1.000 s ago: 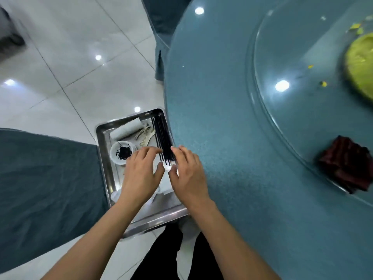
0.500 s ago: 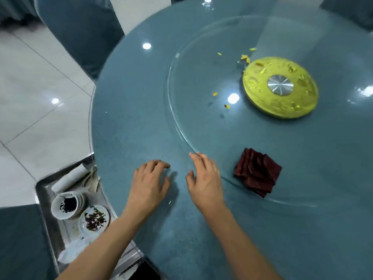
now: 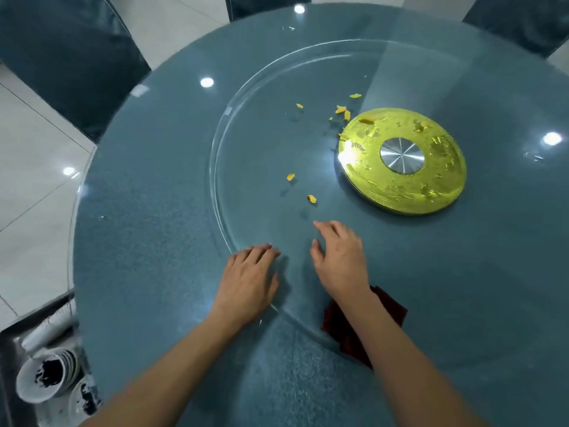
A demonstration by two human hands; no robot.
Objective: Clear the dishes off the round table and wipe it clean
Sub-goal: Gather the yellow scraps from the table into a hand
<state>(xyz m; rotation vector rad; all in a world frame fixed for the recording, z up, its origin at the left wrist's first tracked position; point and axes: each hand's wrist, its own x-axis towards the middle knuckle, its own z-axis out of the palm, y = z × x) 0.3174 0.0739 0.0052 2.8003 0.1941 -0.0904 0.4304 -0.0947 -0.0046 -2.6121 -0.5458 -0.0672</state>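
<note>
Both hands hover low over the round table point(image 3: 154, 241) at centre frame: the left hand point(image 3: 246, 282) at the rim of the glass turntable point(image 3: 261, 143), the right hand point(image 3: 340, 257) over it, fingers loosely spread and holding nothing. The dark red cloth point(image 3: 391, 309) lies under the right forearm, likely kept close for wiping the yellow scraps point(image 3: 311, 198) above. Used dishes point(image 3: 46, 377) sit in the metal tray point(image 3: 9, 349) at lower left, off the table.

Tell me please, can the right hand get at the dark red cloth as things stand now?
Probably yes. The right hand is open and holds nothing, and the dark red cloth lies on the glass turntable right beneath that forearm. Nothing sits on the cloth; the hand is beyond it and must draw back first.
</note>
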